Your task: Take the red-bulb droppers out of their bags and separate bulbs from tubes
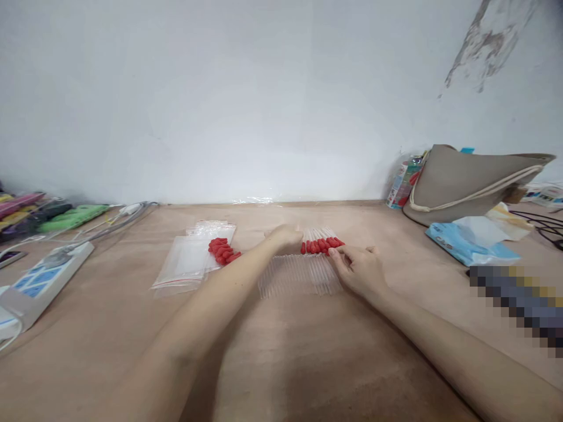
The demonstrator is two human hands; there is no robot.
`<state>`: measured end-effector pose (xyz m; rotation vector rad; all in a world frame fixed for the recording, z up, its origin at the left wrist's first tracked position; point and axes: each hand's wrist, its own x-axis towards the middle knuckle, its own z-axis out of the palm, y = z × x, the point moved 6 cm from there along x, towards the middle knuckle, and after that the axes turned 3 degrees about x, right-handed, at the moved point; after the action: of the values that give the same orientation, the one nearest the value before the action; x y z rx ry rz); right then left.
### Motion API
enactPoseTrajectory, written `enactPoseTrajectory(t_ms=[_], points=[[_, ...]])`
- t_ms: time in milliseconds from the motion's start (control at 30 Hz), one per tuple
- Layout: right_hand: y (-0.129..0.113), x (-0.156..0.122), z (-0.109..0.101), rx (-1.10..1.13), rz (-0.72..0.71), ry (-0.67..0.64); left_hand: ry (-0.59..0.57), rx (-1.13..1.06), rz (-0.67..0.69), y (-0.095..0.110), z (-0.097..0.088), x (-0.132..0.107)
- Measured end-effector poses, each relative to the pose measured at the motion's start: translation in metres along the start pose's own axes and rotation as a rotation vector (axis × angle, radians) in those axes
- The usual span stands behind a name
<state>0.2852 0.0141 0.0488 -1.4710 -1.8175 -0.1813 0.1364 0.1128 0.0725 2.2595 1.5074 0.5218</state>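
Note:
Slim clear droppers (297,272) lie side by side in a row on the table. Several of them carry red rubber bulbs (320,245), with more clear tubes pointing away towards the wall behind the bulbs. My left hand (285,237) is curled at the left end of the red bulbs; its fingertips are hidden. At the right end, my right hand (358,265) has its thumb and fingers closed at a red-bulbed dropper. To the left, a pile of loose red bulbs (222,250) rests on clear zip bags (182,262), partly behind my left forearm.
A white power strip (48,287) with a plug and cables lies at the left, near green and pink packages (73,218). On the right stand a grey bag (466,184), a clear plastic bottle (402,181) and a blue tissue pack (472,243). A blurred-out object (519,302) lies at the right edge.

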Motion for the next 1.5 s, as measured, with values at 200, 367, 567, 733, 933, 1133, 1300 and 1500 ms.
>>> enactPoseTrajectory(t_ms=[200, 367, 567, 733, 933, 1133, 1300, 1500], points=[[-0.002, -0.003, -0.007, 0.043, -0.078, 0.201, 0.125, 0.186, -0.021, -0.013, -0.035, -0.039], [-0.028, -0.012, -0.025, 0.109, -0.311, 0.38, 0.229, 0.213, 0.383, -0.018, -0.033, -0.109], [-0.076, -0.031, -0.012, 0.081, -0.658, 0.041, 0.397, 0.181, 0.646, -0.029, -0.017, -0.159], [-0.086, -0.036, 0.003, 0.052, -0.641, -0.118, 0.504, 0.095, 0.726, -0.024, -0.011, -0.168], [-0.091, -0.04, 0.006, 0.189, -0.576, -0.179, 0.412, 0.185, 0.725, -0.013, 0.0, -0.17], [-0.104, -0.047, 0.002, 0.272, -0.659, -0.22, 0.315, 0.412, 0.783, -0.001, 0.008, -0.172], [-0.104, -0.053, 0.003, 0.205, -0.774, -0.128, 0.29, 0.449, 0.797, 0.0, 0.008, -0.173], [-0.104, -0.06, 0.002, 0.138, -0.919, -0.036, 0.208, 0.386, 0.738, -0.004, 0.008, -0.17]])
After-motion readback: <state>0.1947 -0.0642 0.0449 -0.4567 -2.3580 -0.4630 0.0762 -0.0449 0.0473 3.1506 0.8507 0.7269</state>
